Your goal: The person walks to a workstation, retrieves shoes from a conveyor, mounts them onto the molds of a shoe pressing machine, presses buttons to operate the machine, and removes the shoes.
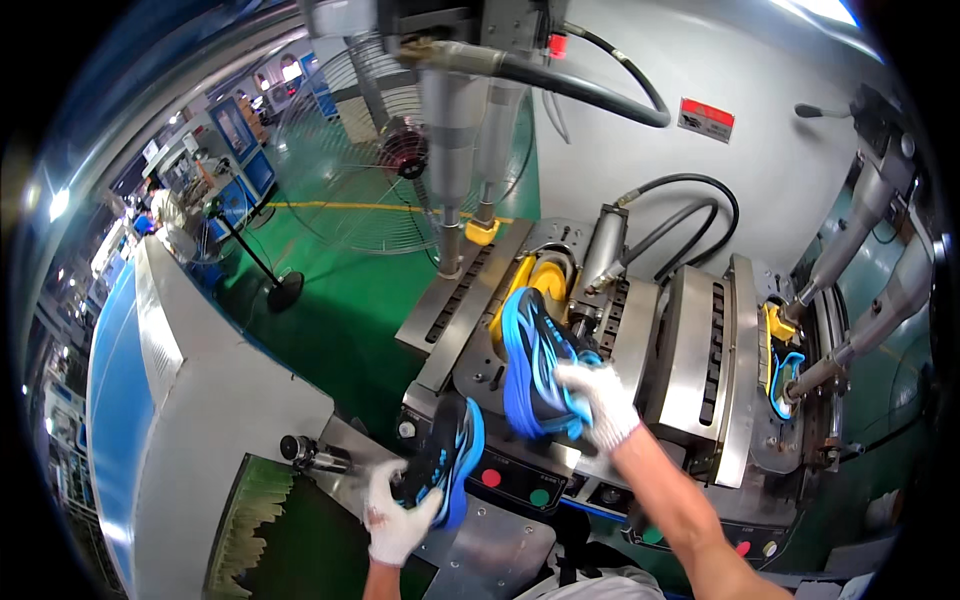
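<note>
My left hand (398,512), in a white knit glove, grips a black and blue sneaker (458,462) at the lower middle, above a metal plate. Further right, my gloved right hand (602,405) is closed on a second sneaker (528,365) with blue, purple and black sides. That sneaker is tilted, its far end against or just in front of the yellow mold (548,280) in the left station of a machine. From here I cannot tell whether they touch. Both hands hide the parts of the shoes under their fingers.
Red (491,478) and green buttons sit on the machine's front panel. In the right station, a blue-edged shoe part (787,383) lies beneath a metal rod. Steel jaws (690,350), hoses and cylinders surround the stations. A large caged fan (400,150) stands behind; a person works far left.
</note>
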Tool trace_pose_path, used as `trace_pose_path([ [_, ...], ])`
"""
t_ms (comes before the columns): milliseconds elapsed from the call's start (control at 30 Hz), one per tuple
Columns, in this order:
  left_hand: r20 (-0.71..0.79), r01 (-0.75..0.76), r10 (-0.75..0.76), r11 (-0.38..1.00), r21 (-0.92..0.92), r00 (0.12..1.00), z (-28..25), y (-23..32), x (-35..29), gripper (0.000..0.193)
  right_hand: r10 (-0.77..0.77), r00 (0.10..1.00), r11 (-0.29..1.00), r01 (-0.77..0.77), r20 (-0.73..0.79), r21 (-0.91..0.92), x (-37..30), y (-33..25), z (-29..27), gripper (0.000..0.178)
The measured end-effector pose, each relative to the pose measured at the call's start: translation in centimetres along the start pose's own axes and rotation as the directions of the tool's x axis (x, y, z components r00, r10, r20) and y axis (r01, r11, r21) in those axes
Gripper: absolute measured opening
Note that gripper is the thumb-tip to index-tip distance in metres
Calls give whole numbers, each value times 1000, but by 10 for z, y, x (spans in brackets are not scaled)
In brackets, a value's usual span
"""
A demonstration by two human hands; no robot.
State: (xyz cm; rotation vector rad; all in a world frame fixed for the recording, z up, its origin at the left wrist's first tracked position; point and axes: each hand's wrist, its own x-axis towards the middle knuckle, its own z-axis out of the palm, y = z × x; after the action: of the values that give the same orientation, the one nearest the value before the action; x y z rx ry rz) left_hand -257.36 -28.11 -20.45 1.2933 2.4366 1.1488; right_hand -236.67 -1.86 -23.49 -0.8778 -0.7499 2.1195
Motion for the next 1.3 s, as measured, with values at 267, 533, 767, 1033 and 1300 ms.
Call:
trace_pose_path([
  [267, -66, 358, -352, 922, 145, 934, 41, -144, -154, 47, -389, 902, 18, -195, -187, -981, 286, 12, -92, 12],
  [533, -422, 635, -500, 718, 286, 756, 93, -200, -283, 61, -227, 974, -628, -133, 18, -767, 295, 112, 24, 36],
  [767, -226, 628, -594, 769, 123, 772, 88, -162, -272, 64, -112, 985, 551, -47, -130, -833, 320, -30, -128, 41],
  [1033, -140, 750, -737, 656, 90, 661, 51, -162, -354, 67, -340, 826, -67, 456, 450, -888, -118, 150, 32, 87],
  [1300, -210, 418, -463, 880, -223, 861, -68, -263, -353, 55, 120, 982, -901, 170, 147, -400, -160, 282, -51, 108],
])
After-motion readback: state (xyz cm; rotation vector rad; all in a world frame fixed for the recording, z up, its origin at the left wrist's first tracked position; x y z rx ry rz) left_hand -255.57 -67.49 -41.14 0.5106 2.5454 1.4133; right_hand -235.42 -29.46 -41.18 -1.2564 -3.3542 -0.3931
